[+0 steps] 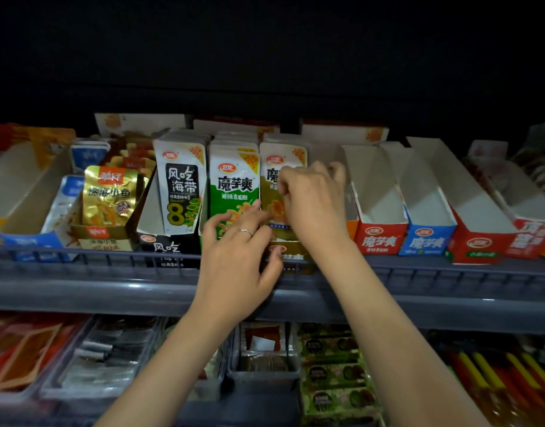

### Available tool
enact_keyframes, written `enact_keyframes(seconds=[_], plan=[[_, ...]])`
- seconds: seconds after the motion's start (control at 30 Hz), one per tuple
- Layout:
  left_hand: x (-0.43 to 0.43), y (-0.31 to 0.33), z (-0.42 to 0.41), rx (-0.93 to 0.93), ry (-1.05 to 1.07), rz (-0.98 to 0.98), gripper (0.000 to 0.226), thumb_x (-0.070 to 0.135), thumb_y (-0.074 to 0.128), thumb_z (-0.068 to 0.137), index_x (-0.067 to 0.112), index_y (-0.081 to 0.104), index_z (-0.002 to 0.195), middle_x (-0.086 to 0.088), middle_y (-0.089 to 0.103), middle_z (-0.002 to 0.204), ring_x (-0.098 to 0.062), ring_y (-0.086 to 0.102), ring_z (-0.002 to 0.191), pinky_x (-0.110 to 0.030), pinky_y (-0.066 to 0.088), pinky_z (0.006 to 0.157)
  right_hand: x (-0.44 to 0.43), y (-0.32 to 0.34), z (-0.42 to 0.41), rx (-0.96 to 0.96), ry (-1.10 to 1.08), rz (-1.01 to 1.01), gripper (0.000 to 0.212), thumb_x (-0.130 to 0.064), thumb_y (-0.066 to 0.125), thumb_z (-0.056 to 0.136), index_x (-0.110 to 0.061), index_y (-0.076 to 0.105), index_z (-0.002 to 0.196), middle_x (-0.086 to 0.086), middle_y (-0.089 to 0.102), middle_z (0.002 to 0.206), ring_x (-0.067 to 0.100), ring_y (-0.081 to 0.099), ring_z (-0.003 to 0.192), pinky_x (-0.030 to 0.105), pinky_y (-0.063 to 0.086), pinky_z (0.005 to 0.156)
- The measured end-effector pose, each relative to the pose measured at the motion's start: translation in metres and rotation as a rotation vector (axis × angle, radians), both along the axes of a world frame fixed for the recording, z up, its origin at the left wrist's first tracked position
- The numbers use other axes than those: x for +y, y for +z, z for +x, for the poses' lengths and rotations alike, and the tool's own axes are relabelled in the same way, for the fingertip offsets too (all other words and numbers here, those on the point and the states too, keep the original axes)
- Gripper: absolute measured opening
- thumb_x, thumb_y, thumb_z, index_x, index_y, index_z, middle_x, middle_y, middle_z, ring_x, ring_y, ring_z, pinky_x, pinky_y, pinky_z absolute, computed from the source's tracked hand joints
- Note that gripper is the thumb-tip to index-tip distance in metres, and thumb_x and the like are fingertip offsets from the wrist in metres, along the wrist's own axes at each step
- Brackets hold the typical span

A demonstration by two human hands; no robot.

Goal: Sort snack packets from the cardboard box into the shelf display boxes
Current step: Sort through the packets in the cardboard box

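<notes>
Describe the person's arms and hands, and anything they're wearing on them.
Both forearms are bare, with no sleeves, gloves or watch in view. The left hand wears a thin silver-coloured ring on one finger. The right hand shows no ring.

Snack packets (234, 186): glossy plastic film. Display boxes (376, 186): matt card inside. Shelf rail (80, 285): smooth, probably plastic.

Right of centre, three open boxes (373, 180) leave reaching room; packets (234, 180) crowd the middle rows behind a low front rail (111, 260).
</notes>
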State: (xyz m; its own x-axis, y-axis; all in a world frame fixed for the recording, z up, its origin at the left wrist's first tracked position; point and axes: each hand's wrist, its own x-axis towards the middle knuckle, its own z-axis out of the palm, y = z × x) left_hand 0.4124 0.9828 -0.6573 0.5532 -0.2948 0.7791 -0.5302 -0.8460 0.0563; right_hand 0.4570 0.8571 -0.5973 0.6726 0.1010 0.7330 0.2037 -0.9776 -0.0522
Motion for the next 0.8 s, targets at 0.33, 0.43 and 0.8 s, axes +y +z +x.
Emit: enact_keyframes(seconds=[0.33,0.43,0.8], plan=[[0.0,0.0,0.0,0.003,0.005,0.007,0.023,0.031,0.046,0.086,0.014,0.061,0.081,-0.002,0.063,0.12,-0.016,0.051,0.124,-0.038,0.03,0.097,0.0,0.003,-0.003,0.166,-0.055,-0.018,0.013,-0.013,0.056,0.086,-0.022,0.065,0.087,-0.001,0.062,0.101,0.021,0.046,0.111,0.05,0.011,0.109],[0.001,-0.001,0.0,0.004,0.007,0.018,0.023,0.031,0.046,0.086,0.013,0.061,0.082,-0.002,0.063,0.12,-0.015,0.05,0.124,-0.038,0.029,0.097,0.002,0.002,-0.002,0.135,-0.07,0.008,0.014,-0.012,0.057,0.085,-0.024,0.064,0.084,-0.002,0.063,0.098,0.021,0.046,0.108,0.044,0.016,0.098],[0.019,0.0,-0.024,0.028,-0.133,0.017,0.034,0.024,0.043,0.093,0.011,0.06,0.119,-0.007,0.049,0.139,-0.021,0.042,0.131,-0.037,0.03,0.103,-0.001,0.017,-0.036,0.068,0.092,0.082,0.014,-0.013,0.052,0.084,-0.02,0.062,0.091,0.001,0.065,0.088,0.024,0.056,0.093,0.033,0.033,0.079]])
